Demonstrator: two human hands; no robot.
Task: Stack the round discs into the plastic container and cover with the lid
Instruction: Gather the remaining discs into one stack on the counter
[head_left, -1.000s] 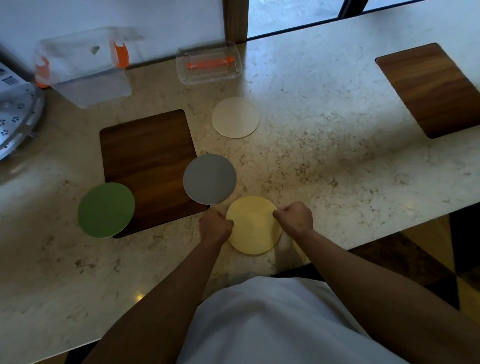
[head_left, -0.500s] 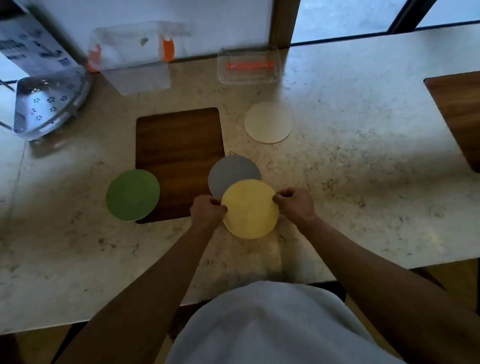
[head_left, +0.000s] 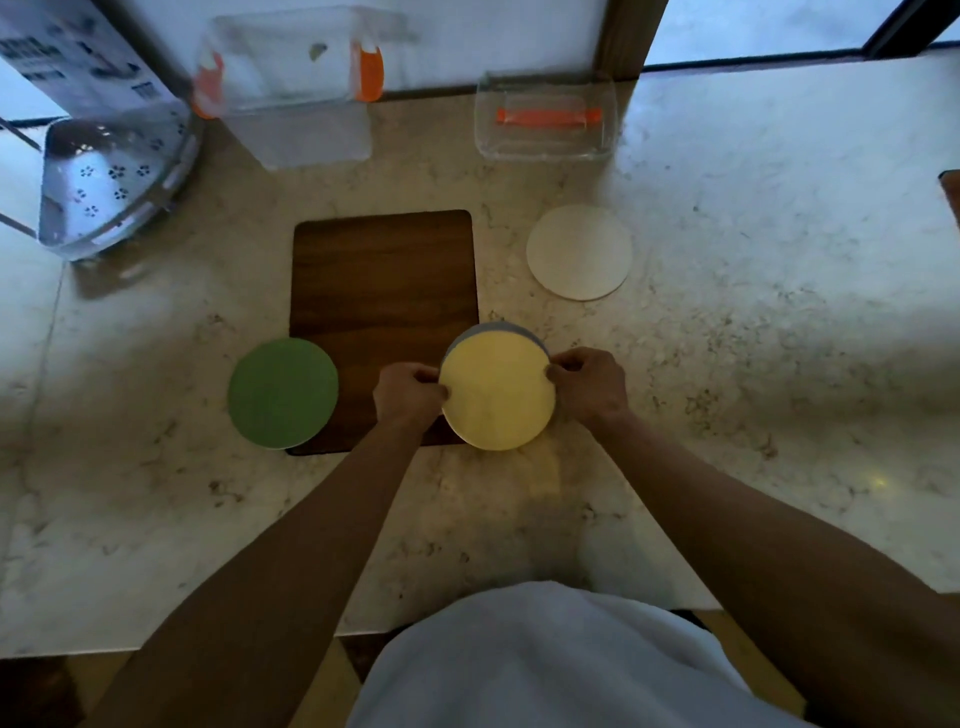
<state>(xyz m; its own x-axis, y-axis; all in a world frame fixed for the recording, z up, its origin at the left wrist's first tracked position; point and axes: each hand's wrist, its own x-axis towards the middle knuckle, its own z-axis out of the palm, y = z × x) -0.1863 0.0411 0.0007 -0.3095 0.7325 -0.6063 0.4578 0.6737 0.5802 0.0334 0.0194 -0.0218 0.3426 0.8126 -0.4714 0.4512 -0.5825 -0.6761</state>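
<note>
The left hand (head_left: 410, 396) and the right hand (head_left: 587, 385) each pinched an opposite edge of the yellow disc (head_left: 497, 391), fingers curled shut on its rim. The yellow disc lay almost wholly over the grey disc (head_left: 493, 327), of which only a thin far sliver showed. Both sat at the near right corner of the board (head_left: 383, 291). The green disc (head_left: 283, 392) lay to the left, overlapping the board's near left corner. The white disc (head_left: 579, 252) lay on the counter (head_left: 779, 322), right of the board and farther off. At the far edge stood the container (head_left: 291, 88), with the lid (head_left: 545, 117) to its right, apart from it. A colander (head_left: 109, 182) stood far left.
</note>
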